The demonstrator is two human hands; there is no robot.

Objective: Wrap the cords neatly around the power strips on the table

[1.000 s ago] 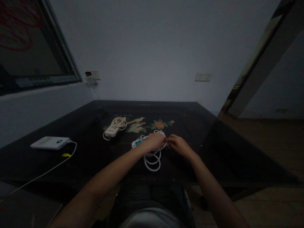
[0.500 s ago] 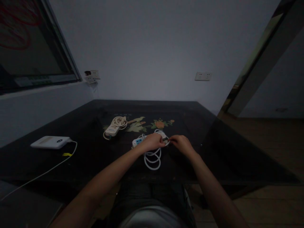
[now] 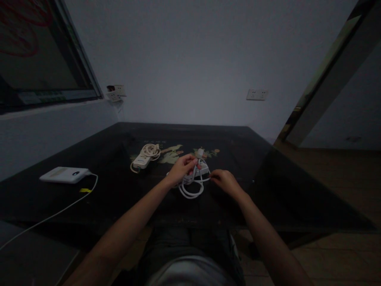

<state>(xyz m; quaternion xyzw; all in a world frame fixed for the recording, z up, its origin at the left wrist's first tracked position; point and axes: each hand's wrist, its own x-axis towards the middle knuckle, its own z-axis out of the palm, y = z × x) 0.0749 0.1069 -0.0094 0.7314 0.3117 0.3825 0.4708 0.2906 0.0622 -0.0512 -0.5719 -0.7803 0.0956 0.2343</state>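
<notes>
While the left hand (image 3: pixel 182 169) pinches the plug (image 3: pixel 200 152) and holds it up at twelve o'clock from its knuckles, the right hand (image 3: pixel 225 181) nips the white cord (image 3: pixel 190 191) between finger and thumb, low over the black table (image 3: pixel 282 186). The white power strip (image 3: pixel 203 171) lies between both hands, mostly hidden. Bare tabletop spreads at three o'clock to the table's right edge, and the near edge sits under the forearms at six. At ten o'clock a beige power strip (image 3: pixel 143 159) lies well apart. At nine a white power bank (image 3: pixel 64 174) trails its cable (image 3: pixel 68 204). Half a second earlier the left hand lay flat over the strip. Now it is lifted and the loops are drawn tighter.
</notes>
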